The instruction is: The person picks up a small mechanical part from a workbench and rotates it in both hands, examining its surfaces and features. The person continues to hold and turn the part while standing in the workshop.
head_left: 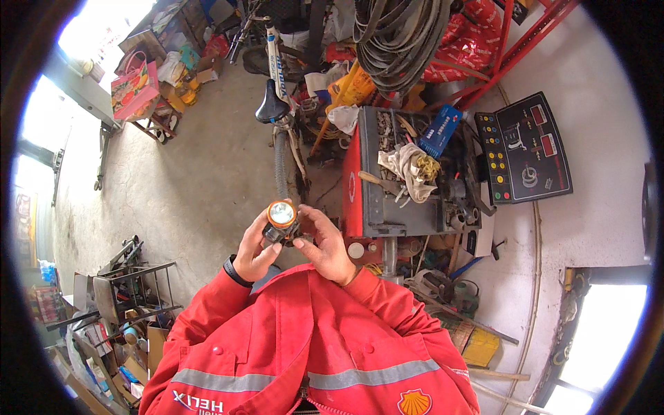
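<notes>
A compact flashlight [281,214] with an orange ring round its silvery lens and a dark body is held up in front of my chest, lens facing upward. My left hand [253,250], with a black band on the wrist, grips the body from the left, thumb along the near side. From the other side my right hand [324,247] closes on the body, its thumb near the bottom and its fingers curled behind. The lower part of the flashlight is mostly hidden between the hands.
A bicycle [280,104] stands ahead. To the right is a red-and-black machine [377,223] topped with a rag [408,169] and a blue box [440,131]. A control panel [529,152] is beyond it. Metal frames [138,283] and clutter lie at left.
</notes>
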`<state>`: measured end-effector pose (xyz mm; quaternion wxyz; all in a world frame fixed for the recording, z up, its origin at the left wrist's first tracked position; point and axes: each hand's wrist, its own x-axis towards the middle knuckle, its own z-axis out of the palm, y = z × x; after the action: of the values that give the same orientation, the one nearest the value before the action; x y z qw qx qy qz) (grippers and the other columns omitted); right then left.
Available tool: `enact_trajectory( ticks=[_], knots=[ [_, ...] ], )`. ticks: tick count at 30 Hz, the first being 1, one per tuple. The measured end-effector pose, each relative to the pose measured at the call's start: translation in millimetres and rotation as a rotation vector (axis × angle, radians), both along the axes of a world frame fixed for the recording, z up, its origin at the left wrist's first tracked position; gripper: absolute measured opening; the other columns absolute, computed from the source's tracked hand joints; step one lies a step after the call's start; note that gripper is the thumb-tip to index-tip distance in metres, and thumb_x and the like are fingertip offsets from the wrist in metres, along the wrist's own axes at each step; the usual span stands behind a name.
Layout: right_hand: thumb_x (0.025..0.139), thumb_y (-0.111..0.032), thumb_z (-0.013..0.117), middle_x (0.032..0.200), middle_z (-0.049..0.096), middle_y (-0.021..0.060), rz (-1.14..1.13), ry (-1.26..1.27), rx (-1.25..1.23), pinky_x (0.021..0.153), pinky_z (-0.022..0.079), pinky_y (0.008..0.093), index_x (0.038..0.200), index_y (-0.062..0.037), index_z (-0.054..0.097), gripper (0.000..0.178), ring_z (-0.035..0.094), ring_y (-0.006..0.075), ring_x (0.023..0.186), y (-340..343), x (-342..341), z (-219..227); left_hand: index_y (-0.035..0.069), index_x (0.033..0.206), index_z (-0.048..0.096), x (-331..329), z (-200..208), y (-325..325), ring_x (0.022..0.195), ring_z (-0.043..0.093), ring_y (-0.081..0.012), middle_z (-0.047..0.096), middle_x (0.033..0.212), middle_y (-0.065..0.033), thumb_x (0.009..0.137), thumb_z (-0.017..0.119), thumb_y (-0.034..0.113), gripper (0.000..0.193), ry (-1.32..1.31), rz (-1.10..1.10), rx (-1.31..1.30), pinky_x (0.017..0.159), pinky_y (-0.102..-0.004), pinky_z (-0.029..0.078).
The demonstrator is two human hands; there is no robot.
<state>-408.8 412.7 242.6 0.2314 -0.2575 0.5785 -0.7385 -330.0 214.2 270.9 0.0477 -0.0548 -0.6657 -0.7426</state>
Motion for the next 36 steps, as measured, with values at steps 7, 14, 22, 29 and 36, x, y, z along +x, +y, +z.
enact_trajectory(
  ticks=[7, 14, 22, 29, 36],
  knots=[
    [0.104, -0.013, 0.078, 0.151, 0.058, 0.0071, 0.129, -0.284, -0.139, 0.119, 0.048, 0.0375, 0.161, 0.0013, 0.046, 0.067, 0.058, 0.0193, 0.139, 1.8, 0.9, -3.1, -0.004, 0.164, 0.043, -6.9, 17.6, 2.3, 0.152, 0.048, -0.0442, 0.048, 0.163, -0.0245, 0.082, 0.066, 0.0, 0.086, 0.147, 0.05, -0.596, 0.127, -0.0479, 0.039],
    [0.105, -0.016, 0.076, 0.139, 0.066, 0.0017, 0.286, -0.555, -0.336, 0.113, 0.049, 0.034, 0.154, -0.0023, 0.054, 0.055, 0.061, 0.0145, 0.129, 6.1, -5.7, -15.8, -0.002, 0.164, 0.044, -15.6, 20.2, -10.8, 0.139, 0.055, -0.0389, 0.054, 0.158, -0.022, 0.092, 0.085, 0.03, 0.089, 0.24, -0.034, -0.675, 0.116, -0.0454, 0.048],
    [0.105, -0.018, 0.077, 0.14, 0.066, 0.0024, 0.348, -0.574, -0.364, 0.115, 0.047, 0.0351, 0.15, -0.0026, 0.057, 0.052, 0.062, 0.0151, 0.129, 7.7, -11.7, -17.2, -0.001, 0.156, 0.05, -24.1, 12.7, -13.7, 0.139, 0.055, -0.0356, 0.06, 0.149, -0.0184, 0.086, 0.089, 0.038, 0.089, 0.181, -0.029, -0.567, 0.12, -0.0484, 0.043],
    [0.104, -0.016, 0.077, 0.145, 0.065, 0.0039, 0.349, -0.619, -0.401, 0.12, 0.044, 0.0362, 0.154, -0.0017, 0.055, 0.057, 0.06, 0.0171, 0.135, 1.7, -16.4, -16.1, 0.001, 0.156, 0.048, -25.5, 4.8, -10.0, 0.142, 0.055, -0.0325, 0.061, 0.146, -0.0162, 0.082, 0.088, 0.023, 0.088, 0.1, 0.019, -0.414, 0.124, -0.0469, 0.039],
    [0.106, -0.011, 0.072, 0.148, 0.062, 0.004, 0.193, -0.529, -0.368, 0.124, 0.04, 0.0383, 0.163, 0.0009, 0.045, 0.065, 0.056, 0.0182, 0.142, -5.4, -20.2, -12.8, 0.004, 0.149, 0.051, -31.5, 11.6, -7.7, 0.14, 0.059, -0.039, 0.063, 0.146, -0.0177, 0.072, 0.085, 0.005, 0.084, 0.228, 0.146, -0.653, 0.125, -0.0551, 0.039]
  ],
)
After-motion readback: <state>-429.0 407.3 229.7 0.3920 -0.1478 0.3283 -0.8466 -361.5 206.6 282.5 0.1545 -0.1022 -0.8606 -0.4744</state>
